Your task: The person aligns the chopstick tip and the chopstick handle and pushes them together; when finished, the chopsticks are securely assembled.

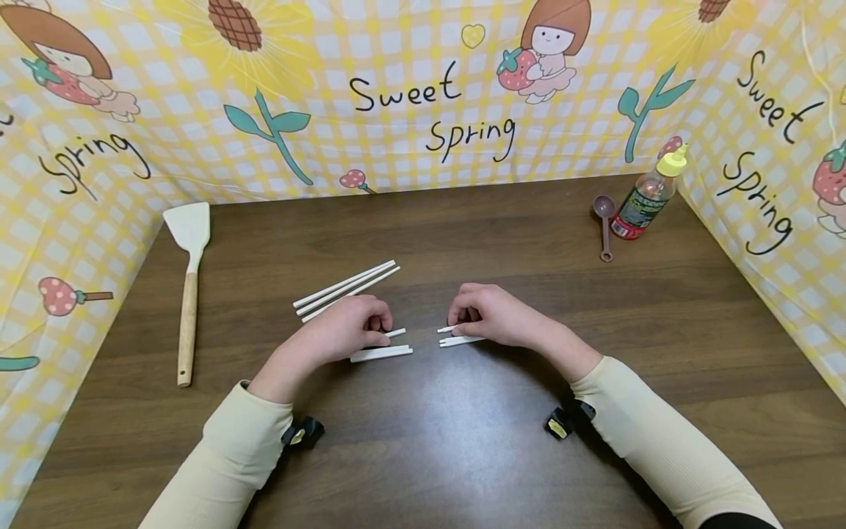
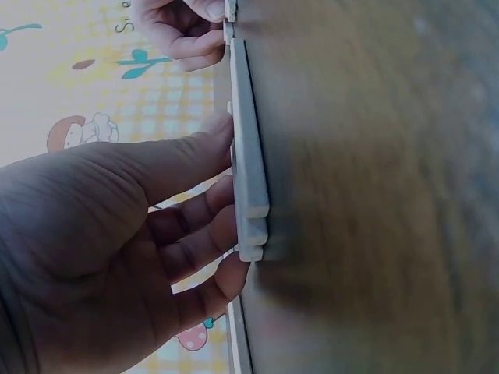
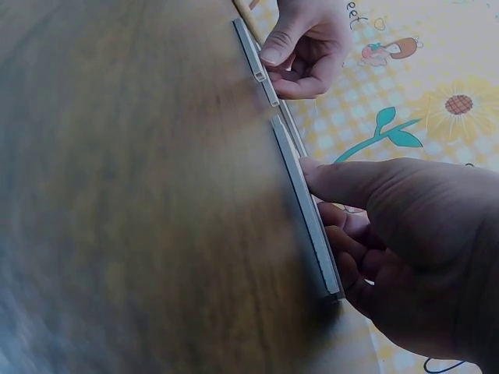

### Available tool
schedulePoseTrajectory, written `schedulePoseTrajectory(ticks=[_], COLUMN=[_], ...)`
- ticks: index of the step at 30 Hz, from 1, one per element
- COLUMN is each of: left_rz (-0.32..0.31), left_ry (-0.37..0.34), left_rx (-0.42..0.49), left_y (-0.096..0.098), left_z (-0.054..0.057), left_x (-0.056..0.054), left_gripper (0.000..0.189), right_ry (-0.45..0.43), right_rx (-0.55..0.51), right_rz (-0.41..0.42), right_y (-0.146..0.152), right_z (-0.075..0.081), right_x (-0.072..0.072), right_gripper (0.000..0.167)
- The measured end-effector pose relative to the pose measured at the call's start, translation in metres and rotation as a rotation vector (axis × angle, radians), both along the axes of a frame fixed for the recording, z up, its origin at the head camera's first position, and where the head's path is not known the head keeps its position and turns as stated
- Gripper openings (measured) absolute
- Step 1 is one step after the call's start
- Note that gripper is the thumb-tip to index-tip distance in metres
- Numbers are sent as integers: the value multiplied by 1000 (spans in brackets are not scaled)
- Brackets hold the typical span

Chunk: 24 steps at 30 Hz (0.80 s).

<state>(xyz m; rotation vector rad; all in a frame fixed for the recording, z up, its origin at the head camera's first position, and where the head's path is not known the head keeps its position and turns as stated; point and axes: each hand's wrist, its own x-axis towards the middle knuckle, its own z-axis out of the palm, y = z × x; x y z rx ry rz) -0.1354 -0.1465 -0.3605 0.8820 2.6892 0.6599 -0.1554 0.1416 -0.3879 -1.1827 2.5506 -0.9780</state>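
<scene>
My left hand (image 1: 344, 327) pinches a short white stick (image 1: 396, 333), its end showing past the thumb. Just in front of it lie short white sticks (image 1: 381, 354) side by side; in the right wrist view their ends look hollow. Across a small gap, my right hand (image 1: 496, 312) pinches another short white stick (image 1: 446, 330) with a narrower tip. Beside that one, more short sticks (image 1: 456, 342) with narrow tips point left. Both hands rest low at the tabletop, fingers curled and partly hiding the sticks. Several long white sticks (image 1: 345, 285) lie behind the left hand.
On the left lies a white spatula (image 1: 188, 294) with a wooden handle. At the back right, a brown measuring spoon (image 1: 604, 220) lies next to a bottle (image 1: 641, 206) with a yellow cap. A patterned cloth (image 1: 410, 147) stands around the brown table (image 1: 423, 455).
</scene>
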Motion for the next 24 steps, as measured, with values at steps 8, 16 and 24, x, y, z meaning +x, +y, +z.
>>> schedulePoseTrajectory(ticks=[8, 16, 24], left_rz=[2, 27, 27], left_ry=[12, 0, 45], left_rx=[-11, -14, -11], left_y=[1, 1, 1], left_z=[-1, -1, -2], left_x=[-1, 0, 0], left_gripper=[15, 16, 12], right_ry=[13, 8, 5], right_rx=[17, 22, 28], right_rz=[-7, -11, 2], right_y=[1, 1, 1], right_z=[0, 2, 2], right_x=[-2, -2, -2], right_gripper=[7, 7, 9])
